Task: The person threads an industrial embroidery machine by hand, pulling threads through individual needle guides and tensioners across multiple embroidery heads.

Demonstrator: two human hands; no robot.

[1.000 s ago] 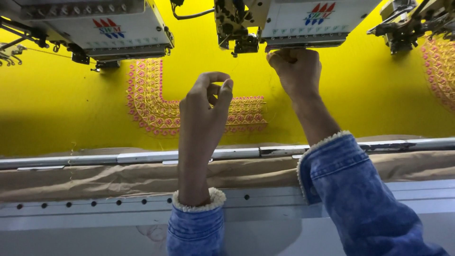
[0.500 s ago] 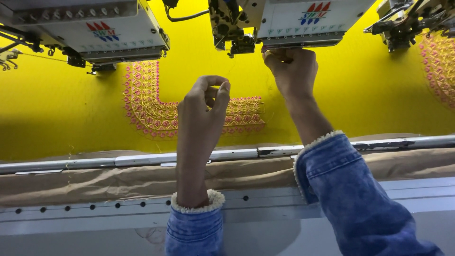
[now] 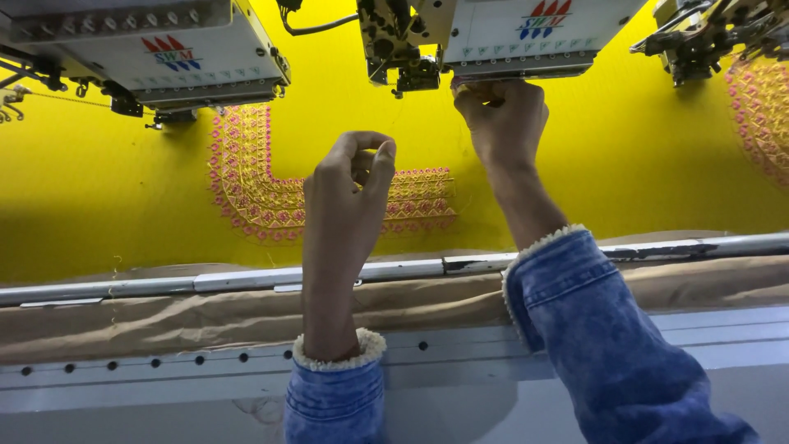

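Observation:
My left hand is raised over the yellow fabric, thumb and forefinger pinched together; whatever is between them is too fine to see. My right hand reaches higher, its curled fingertips pressed against the underside of the middle embroidery head, beside its needle assembly. Between and below the hands lies an L-shaped pink and gold embroidered border stitched into the fabric. Both arms wear blue denim sleeves with fleece cuffs.
Another embroidery head hangs at the upper left and a third at the upper right, over a second embroidered patch. A metal frame rail and tan backing cloth run along the near edge.
Both hands stay almost where they were. My right hand has edged slightly up against the head's underside, and the view has shifted a little.

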